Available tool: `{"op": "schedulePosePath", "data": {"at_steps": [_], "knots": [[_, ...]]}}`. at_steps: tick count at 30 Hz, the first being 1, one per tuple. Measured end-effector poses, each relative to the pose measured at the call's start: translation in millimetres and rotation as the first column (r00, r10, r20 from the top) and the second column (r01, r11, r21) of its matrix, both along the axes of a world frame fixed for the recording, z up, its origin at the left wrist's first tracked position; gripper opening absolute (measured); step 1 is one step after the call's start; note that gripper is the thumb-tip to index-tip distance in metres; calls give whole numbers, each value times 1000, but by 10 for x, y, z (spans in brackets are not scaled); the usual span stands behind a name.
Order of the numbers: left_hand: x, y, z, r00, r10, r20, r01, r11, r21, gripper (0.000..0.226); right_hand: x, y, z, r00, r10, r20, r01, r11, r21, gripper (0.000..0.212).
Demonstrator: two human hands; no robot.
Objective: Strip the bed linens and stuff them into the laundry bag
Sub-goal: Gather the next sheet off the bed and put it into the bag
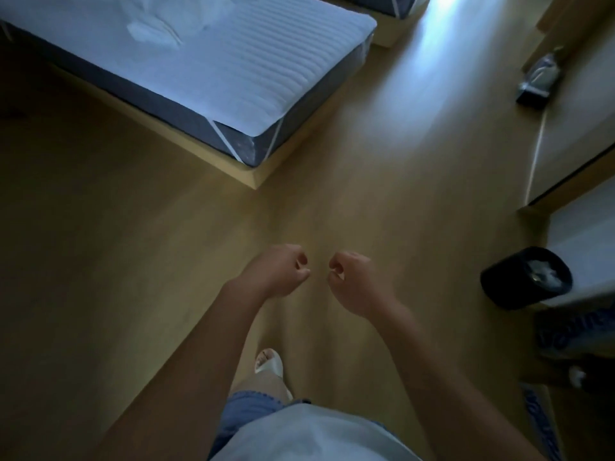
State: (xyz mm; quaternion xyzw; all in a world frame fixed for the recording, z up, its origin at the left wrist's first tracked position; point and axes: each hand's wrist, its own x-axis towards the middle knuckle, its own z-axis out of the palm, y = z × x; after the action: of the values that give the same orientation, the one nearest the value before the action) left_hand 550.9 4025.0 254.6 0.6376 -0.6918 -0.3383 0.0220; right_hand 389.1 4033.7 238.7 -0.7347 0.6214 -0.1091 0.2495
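Note:
The bed (299, 104) fills the upper left, its grey mattress covered by a white quilted pad (239, 61) strapped at the corners. A little rumpled white cloth (153, 31) lies on the pad near the top edge. My left hand (283, 271) and my right hand (352, 277) hover side by side over the floor, well short of the bed's near corner. Both have curled fingers and hold nothing. No laundry bag shows.
A tan floor (382, 168) runs between the bed and furniture on the right. A dark waste bin (525, 277) with white scraps stands at the right edge. A second bed's corner (396, 8) shows at the top. My sandalled foot (269, 361) is below my hands.

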Motion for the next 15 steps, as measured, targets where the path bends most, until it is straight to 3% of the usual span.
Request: {"op": "schedulePosePath", "data": {"at_steps": [5,10,15], "knots": [[812,-956,94,992,113,48,-114,993,19,31,687,-1037,164,998,59,19,-58,997,-47,22],[1296,-1733,94,972,237,-1,-237,971,38,29,1132,-1892,103,995,67,68,-68,997,22,22],[1696,-2657,23,924,380,-27,-380,925,26,27,1506,-2930,73,987,160,12,-160,986,43,18]]}}
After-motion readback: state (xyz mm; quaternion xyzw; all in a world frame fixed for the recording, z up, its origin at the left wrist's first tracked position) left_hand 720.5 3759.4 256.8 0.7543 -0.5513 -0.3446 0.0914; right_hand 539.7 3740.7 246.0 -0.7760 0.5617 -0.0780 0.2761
